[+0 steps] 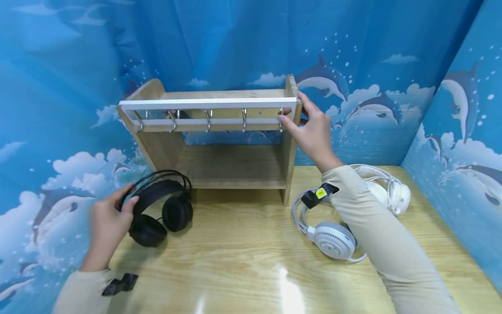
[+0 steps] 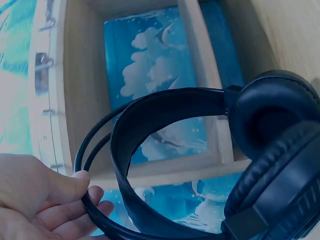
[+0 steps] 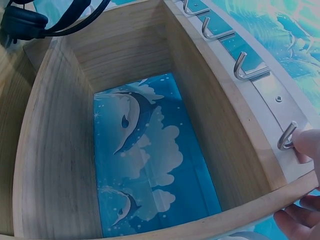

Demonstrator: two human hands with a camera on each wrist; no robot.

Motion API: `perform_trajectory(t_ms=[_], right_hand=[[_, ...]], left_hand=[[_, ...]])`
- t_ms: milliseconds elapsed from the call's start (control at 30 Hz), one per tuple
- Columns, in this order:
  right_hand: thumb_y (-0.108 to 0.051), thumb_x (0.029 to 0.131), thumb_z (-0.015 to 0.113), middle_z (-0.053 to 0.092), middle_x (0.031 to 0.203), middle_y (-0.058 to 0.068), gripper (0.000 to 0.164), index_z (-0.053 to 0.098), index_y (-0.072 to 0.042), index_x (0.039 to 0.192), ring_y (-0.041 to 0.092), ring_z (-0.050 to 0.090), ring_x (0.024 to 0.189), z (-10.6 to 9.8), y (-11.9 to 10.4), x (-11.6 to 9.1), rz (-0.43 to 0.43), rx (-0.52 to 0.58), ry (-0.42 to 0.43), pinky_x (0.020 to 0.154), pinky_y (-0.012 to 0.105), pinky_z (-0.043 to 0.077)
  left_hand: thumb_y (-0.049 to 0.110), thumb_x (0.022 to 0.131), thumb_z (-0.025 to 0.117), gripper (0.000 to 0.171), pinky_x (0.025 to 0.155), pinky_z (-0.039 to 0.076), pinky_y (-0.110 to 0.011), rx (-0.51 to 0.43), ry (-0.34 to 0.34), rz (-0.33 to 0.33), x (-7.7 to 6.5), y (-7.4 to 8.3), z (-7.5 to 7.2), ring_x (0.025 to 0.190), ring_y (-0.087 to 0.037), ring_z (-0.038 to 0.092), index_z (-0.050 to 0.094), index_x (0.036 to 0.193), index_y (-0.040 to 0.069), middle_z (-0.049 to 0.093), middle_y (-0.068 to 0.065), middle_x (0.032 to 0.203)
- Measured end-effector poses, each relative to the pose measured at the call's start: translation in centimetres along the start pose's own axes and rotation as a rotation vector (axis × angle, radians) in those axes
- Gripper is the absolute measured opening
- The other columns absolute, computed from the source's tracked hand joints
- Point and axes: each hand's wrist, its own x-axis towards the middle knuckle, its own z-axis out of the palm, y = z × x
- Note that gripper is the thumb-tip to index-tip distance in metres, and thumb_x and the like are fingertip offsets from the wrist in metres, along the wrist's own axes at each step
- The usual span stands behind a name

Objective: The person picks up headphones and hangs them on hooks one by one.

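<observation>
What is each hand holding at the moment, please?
Left hand: closed, holding the black headphones.
Right hand: closed, gripping the wooden rack at its right end, thumb against the end hook.

"What's behind the right fingers (image 1: 307, 103)?"

"A blue curtain (image 1: 235, 43) printed with dolphins (image 1: 319, 79) and clouds (image 1: 268, 80)."

"To their right?"

"A matching wall (image 1: 484, 39), meeting it at a corner (image 1: 442, 83)."

"Below them?"

"A glossy wood-grain counter (image 1: 235, 244), white glare (image 1: 289, 290) on the part nearer the camera."

Black over-ear headphones (image 1: 177, 213), headband (image 1: 157, 192) uppermost, are near the lower left of a pale wooden rack (image 1: 231, 165), its front rail (image 1: 225, 122) bearing five metal hooks (image 3: 256, 73).
</observation>
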Motion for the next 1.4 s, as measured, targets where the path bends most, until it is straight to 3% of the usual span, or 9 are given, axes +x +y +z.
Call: perform_trajectory(t_ms=[67, 167, 200, 333, 633, 767, 933, 1267, 1400], right_hand=[[-0.034, 0.087, 0.072, 0.058, 0.131, 0.014, 0.071, 0.041, -0.009, 0.145, 0.025, 0.063, 0.111, 0.0, 0.0, 0.0, -0.001, -0.005, 0.002, 0.089, 0.035, 0.057], [-0.034, 0.087, 0.072, 0.058, 0.131, 0.014, 0.071, 0.041, -0.009, 0.145, 0.025, 0.063, 0.111, 0.0, 0.1, 0.0, 0.001, -0.01, 0.003, 0.089, 0.035, 0.057], [-0.034, 0.087, 0.072, 0.058, 0.131, 0.014, 0.071, 0.041, -0.009, 0.145, 0.025, 0.063, 0.112, 0.0, 0.1, 0.0, 0.002, -0.009, 0.003, 0.089, 0.035, 0.057], [-0.035, 0.087, 0.072, 0.058, 0.131, 0.014, 0.07, 0.041, -0.01, 0.145, 0.025, 0.063, 0.112, 0.0, 0.2, 0.0, 0.0, -0.009, 0.003, 0.089, 0.034, 0.057], [-0.035, 0.087, 0.071, 0.059, 0.13, 0.012, 0.07, 0.041, -0.012, 0.146, 0.024, 0.064, 0.11, 0.1, 0.2, 0.0, 0.007, 0.006, 0.002, 0.088, 0.034, 0.057], [-0.034, 0.087, 0.071, 0.058, 0.131, 0.013, 0.07, 0.041, -0.011, 0.145, 0.024, 0.063, 0.111, 0.1, 0.2, 0.0, 0.007, 0.006, 0.003, 0.089, 0.034, 0.057], [-0.034, 0.087, 0.071, 0.058, 0.131, 0.013, 0.07, 0.041, -0.01, 0.145, 0.024, 0.063, 0.111, 0.2, 0.2, 0.1, 0.005, 0.004, 0.005, 0.089, 0.034, 0.056], [-0.034, 0.087, 0.071, 0.058, 0.132, 0.013, 0.069, 0.042, -0.011, 0.145, 0.025, 0.062, 0.112, 0.2, 0.2, 0.0, -0.001, -0.004, 0.003, 0.091, 0.035, 0.056], [-0.034, 0.087, 0.071, 0.058, 0.131, 0.013, 0.069, 0.042, -0.011, 0.145, 0.024, 0.063, 0.112, 0.1, 0.1, 0.0, 0.001, -0.01, 0.004, 0.091, 0.034, 0.056]], left_hand=[[0.012, 0.095, 0.06, 0.034, 0.029, 0.021, -0.021, -0.014, -0.026, -0.043, 0.2, -0.2, -0.3, 0.033, -0.003, 0.029, 0.061, 0.128, 0.002, 0.068, -0.025, 0.072], [0.014, 0.098, 0.056, 0.034, 0.03, 0.025, -0.022, -0.04, -0.063, -0.098, 0.3, -0.5, -0.7, 0.035, -0.004, 0.038, 0.059, 0.13, 0.004, 0.066, -0.03, 0.105], [0.015, 0.098, 0.055, 0.035, 0.03, 0.027, -0.022, -0.046, -0.072, -0.112, 0.4, -0.5, -0.9, 0.036, -0.004, 0.041, 0.058, 0.131, 0.005, 0.065, -0.03, 0.109], [0.019, 0.1, 0.052, 0.036, 0.031, 0.03, -0.023, -0.061, -0.086, -0.143, 0.7, -0.7, -1.5, 0.042, -0.007, 0.047, 0.056, 0.134, 0.008, 0.064, -0.029, 0.113], [0.019, 0.099, 0.053, 0.036, 0.035, 0.034, -0.02, -0.115, -0.086, -0.149, 2.1, -1.1, -2.7, 0.058, 0.008, 0.05, 0.056, 0.134, 0.012, 0.061, -0.025, 0.121], [0.023, 0.1, 0.05, 0.037, 0.036, 0.033, -0.022, -0.125, -0.097, -0.161, 2.7, -1.2, -3.2, 0.052, 0.0, 0.047, 0.054, 0.136, 0.013, 0.06, -0.023, 0.124], [0.023, 0.1, 0.049, 0.038, 0.035, 0.031, -0.024, -0.159, -0.093, -0.144, 3.7, -0.9, -3.8, 0.044, -0.011, 0.038, 0.054, 0.136, 0.01, 0.06, -0.025, 0.124], [0.022, 0.101, 0.048, 0.037, 0.037, 0.029, -0.024, -0.153, -0.087, -0.053, 5.4, -0.1, -4.9, 0.05, -0.005, 0.038, 0.055, 0.135, 0.01, 0.057, -0.022, 0.129], [0.024, 0.101, 0.046, 0.038, 0.037, 0.029, -0.025, -0.146, -0.093, -0.05, 6.1, -0.1, -5.2, 0.057, -0.001, 0.042, 0.054, 0.136, 0.009, 0.056, -0.025, 0.129]])
